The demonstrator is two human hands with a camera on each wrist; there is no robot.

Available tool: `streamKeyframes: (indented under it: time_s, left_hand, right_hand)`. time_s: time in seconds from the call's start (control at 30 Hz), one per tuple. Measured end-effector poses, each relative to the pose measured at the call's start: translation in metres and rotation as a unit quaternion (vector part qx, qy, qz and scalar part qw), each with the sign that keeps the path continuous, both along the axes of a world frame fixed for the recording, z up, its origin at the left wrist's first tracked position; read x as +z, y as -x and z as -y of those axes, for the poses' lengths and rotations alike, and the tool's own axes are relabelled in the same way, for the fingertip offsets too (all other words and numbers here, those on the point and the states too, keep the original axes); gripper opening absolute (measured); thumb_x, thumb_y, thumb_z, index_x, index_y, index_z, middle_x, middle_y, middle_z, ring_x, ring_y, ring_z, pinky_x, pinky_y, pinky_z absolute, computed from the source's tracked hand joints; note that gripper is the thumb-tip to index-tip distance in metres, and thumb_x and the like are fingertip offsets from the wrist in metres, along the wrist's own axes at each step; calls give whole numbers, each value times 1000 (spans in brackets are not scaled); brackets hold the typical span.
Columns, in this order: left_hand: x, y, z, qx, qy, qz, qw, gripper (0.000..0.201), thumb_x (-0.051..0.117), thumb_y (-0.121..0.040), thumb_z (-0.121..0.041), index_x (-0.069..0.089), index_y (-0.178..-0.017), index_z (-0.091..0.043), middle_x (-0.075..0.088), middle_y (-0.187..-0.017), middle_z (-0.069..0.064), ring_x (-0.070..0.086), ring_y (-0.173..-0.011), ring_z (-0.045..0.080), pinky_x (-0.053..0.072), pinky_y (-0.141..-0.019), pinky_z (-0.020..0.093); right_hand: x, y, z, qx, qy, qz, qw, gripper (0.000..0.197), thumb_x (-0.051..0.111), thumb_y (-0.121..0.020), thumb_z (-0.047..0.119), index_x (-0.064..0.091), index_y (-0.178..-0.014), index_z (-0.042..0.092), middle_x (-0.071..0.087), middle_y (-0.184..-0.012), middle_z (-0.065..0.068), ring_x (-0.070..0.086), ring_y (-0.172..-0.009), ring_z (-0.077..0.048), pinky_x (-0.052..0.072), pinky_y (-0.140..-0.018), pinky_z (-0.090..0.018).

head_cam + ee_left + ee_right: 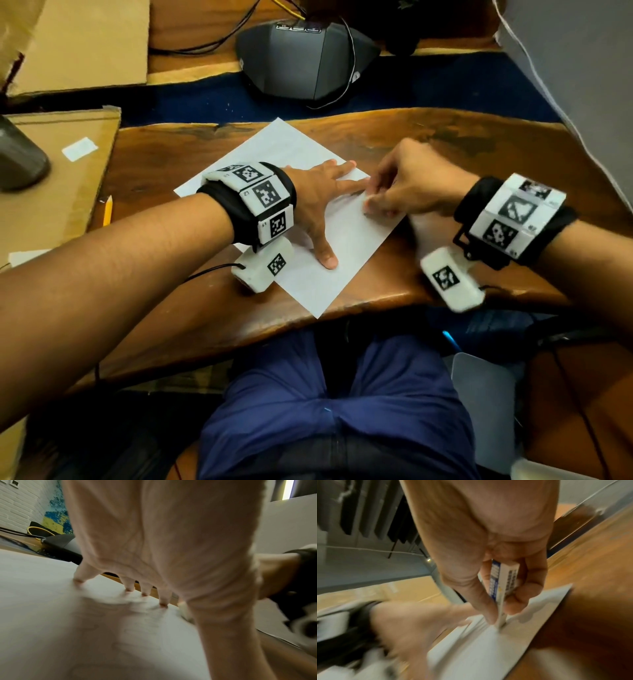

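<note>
From the head view, the left hand [317,202] lies flat, fingers spread, on the sheet of paper [342,253]. The sheet sits askew near the front edge of the wooden table [164,161], and the hand is probably pinning it against sliding. The right hand [411,181] works at the sheet's right edge. A pencil [107,209] lies well apart on the left, and a dark desk phone [305,58] stands far behind.

From the left wrist, straight fingertips [163,603] press the paper, grasping nothing.

From the right wrist, thumb and fingers pinch an eraser [504,580], its tip on the sheet, apparently rubbing marks. The left fingers, just beside it, are the only likely obstacle.
</note>
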State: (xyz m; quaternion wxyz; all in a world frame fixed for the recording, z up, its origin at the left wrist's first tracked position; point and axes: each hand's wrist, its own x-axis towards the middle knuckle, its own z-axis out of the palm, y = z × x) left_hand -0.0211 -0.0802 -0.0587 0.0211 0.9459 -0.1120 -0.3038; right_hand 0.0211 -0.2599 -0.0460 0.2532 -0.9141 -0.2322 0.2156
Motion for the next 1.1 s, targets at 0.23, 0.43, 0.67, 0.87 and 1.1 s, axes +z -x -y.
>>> streamKeyframes:
  time_s: [0.23, 0.43, 0.67, 0.87, 1.1]
  left_hand:
    - [1, 1, 0, 0, -4, -2, 1000, 144, 87, -45, -67, -8, -152, -50, -24, -161, -14, -20, -149, 15, 6, -117, 66]
    - [1, 1, 2, 2, 5, -3, 1000, 141, 89, -48, -64, -6, -152, -50, -24, -162, -13, -20, -149, 16, 5, -115, 70]
    - [-1, 2, 0, -9, -3, 6, 1000, 143, 87, -48, -65, -9, -153, -47, -23, -161, -15, -19, -149, 15, 4, -116, 68]
    - [0, 5, -13, -69, 41, 8, 997, 136, 92, -48, -57, 5, -153, -52, -23, -160, -18, -17, -150, 12, 0, -120, 58]
    - [12, 12, -17, -20, 118, 26, 992, 82, 83, -63, -59, 46, -134, -48, 22, -157, -14, 27, -142, 15, 24, -116, 38]
  right_hand:
    - [5, -12, 4, -42, -22, -47, 998, 13, 85, -79, 14, 78, -87, 6, 77, -84, -8, 67, -57, -9, 51, -50, -16]
    - [-3, 25, -5, 75, 9, -62, 995, 12, 86, -78, 15, 77, -80, 9, 72, -64, 2, 63, -50, -5, 48, -49, -13]
    - [6, -20, 16, -37, -14, -6, 999, 11, 84, -81, 18, 79, -83, 8, 75, -73, -5, 70, -61, -14, 52, -53, -19]
    - [7, -16, 27, -24, -21, 18, 999, 12, 82, -82, 26, 79, -83, 15, 77, -75, -1, 72, -64, -12, 49, -52, -14]
    - [-3, 0, 19, 47, 3, 32, 998, 11, 83, -82, 26, 79, -84, 16, 76, -74, -1, 71, -62, -12, 43, -48, -6]
